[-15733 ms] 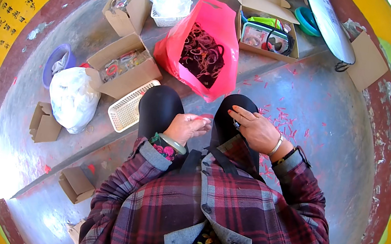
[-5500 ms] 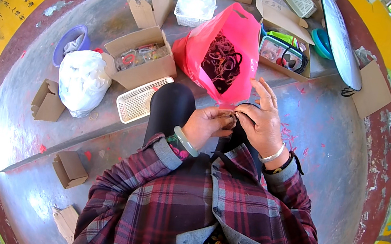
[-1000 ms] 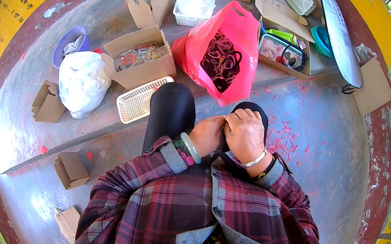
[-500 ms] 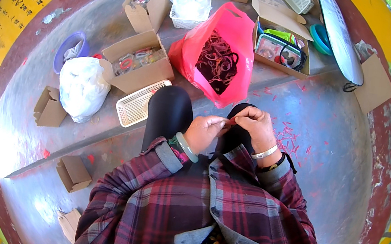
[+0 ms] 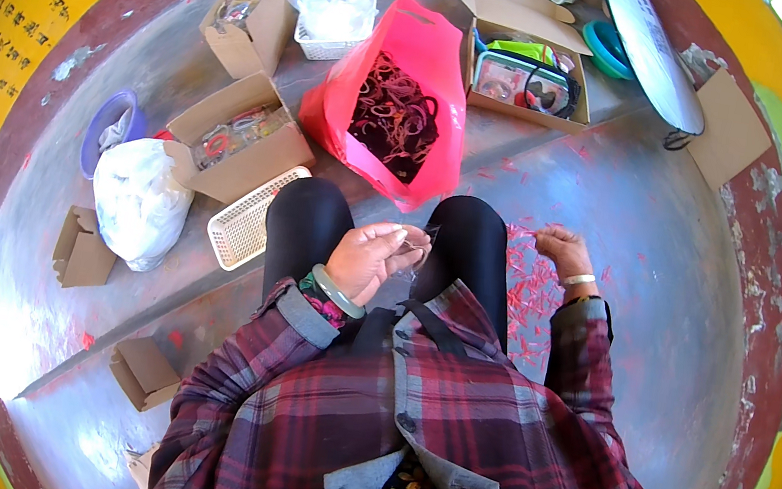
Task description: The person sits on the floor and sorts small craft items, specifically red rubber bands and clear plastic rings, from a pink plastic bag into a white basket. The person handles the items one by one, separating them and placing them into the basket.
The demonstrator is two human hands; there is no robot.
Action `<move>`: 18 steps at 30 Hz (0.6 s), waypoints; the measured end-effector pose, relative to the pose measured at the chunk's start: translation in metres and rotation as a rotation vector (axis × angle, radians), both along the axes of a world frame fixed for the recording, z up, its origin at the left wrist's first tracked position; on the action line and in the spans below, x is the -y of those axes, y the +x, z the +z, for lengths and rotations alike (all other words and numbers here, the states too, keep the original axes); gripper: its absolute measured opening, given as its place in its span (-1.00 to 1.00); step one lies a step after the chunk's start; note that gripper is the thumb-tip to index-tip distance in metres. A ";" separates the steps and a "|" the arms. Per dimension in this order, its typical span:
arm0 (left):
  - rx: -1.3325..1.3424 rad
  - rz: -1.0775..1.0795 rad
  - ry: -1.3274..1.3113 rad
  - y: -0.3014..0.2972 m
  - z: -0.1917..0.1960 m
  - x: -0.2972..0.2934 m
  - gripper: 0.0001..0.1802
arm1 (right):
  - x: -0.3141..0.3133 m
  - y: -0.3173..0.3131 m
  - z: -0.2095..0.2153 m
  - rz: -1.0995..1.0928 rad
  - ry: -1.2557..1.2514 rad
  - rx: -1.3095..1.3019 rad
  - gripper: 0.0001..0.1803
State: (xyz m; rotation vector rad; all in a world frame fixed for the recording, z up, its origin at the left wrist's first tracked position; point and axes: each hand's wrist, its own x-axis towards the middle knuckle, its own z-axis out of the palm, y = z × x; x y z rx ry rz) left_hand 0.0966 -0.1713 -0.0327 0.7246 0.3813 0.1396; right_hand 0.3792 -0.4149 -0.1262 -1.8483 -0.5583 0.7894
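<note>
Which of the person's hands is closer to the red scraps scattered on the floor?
The right. The right hand is out beyond the right knee, close by the red scraps; the left hand is farther left, across that knee from them.

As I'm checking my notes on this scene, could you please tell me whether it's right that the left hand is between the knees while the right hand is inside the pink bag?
Not quite: the right hand is outside the pink bag; the head view shows it right of the right knee, near the red scraps.
</note>
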 end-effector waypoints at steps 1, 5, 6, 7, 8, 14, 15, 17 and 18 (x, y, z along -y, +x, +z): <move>-0.012 -0.003 0.007 0.000 0.001 0.001 -0.71 | 0.027 0.020 -0.039 0.062 -0.231 0.163 -0.85; -0.034 -0.016 0.035 0.002 0.005 0.003 -0.71 | 0.126 0.073 -0.134 0.135 -1.283 0.563 -0.70; -0.021 -0.034 0.027 0.003 0.004 0.002 -0.71 | 0.155 0.086 -0.141 0.162 -1.308 0.611 -0.70; -0.020 -0.041 0.034 0.003 0.004 0.002 -0.71 | 0.164 0.091 -0.139 0.201 -1.314 0.657 -0.69; -0.005 -0.044 0.021 0.005 0.002 0.002 -0.71 | 0.172 0.093 -0.137 0.140 -1.285 0.644 -0.69; -0.017 0.007 0.022 -0.001 0.006 0.003 -0.71 | 0.087 0.042 -0.020 -0.276 -0.533 0.067 -0.73; -0.014 0.025 0.008 0.000 0.007 0.004 -0.71 | 0.070 0.030 0.002 -0.281 -0.484 0.014 -0.74; -0.011 0.068 -0.018 0.002 0.012 0.006 -0.72 | 0.024 -0.005 0.043 -0.256 -0.129 -0.070 -0.76; 0.008 0.074 -0.039 0.001 0.011 0.006 -0.71 | -0.002 -0.025 0.064 -0.197 -0.039 -0.140 -0.74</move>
